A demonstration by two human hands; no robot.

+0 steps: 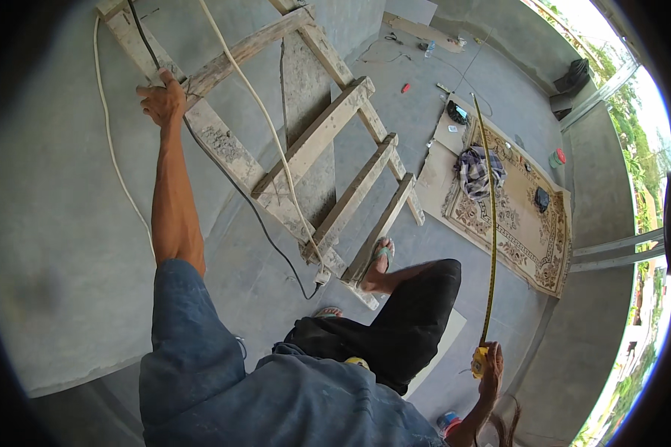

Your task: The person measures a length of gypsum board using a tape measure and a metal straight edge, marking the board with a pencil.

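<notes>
High at the left, my left hand (162, 100) grips the side rail of a rough, dusty wooden ladder (313, 156), where a black cable (231, 181) runs. A cream cord (262, 109) hangs over the rungs to a connection with the black cable. At the lower right, my right hand (492, 369) holds a yellow tape measure (479, 360), its long blade (491, 246) extended upward over the floor. My sandalled foot (380, 264) is on or beside the lowest rung.
A patterned rug (522, 246) on cardboard bears a plaid cloth (479, 173) and dark items. Farther back lie a red object (405, 88), a bottle (429, 50), wires and boards. A grey wall (60, 223) stands left; low walls and bright openings with greenery line the right.
</notes>
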